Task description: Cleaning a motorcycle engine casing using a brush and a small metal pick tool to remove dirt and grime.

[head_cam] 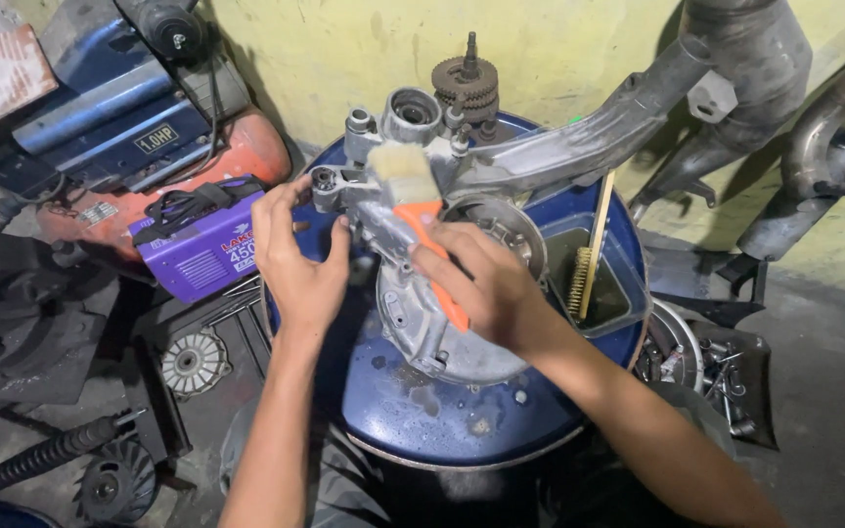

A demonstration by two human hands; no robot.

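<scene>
A grey metal engine casing [462, 323] lies on top of a blue drum [442, 411]. A gear cluster [466, 80] stands at its far end, and a long metal arm [589, 137] reaches off to the right. My right hand [486, 288] grips a paintbrush [413, 191] by its orange handle, with the pale bristles pointing away from me over the casing's upper part. My left hand [297, 259] presses against the casing's left side, fingers spread, steadying it.
A wire brush [587, 259] with a wooden handle rests in dark liquid on the drum's right side. A purple box-shaped machine [202, 244] and a red-and-blue compressor [139, 117] stand at left. Exhaust pipes [814, 127] lean on the yellow wall. Loose engine parts [193, 362] lie on the floor.
</scene>
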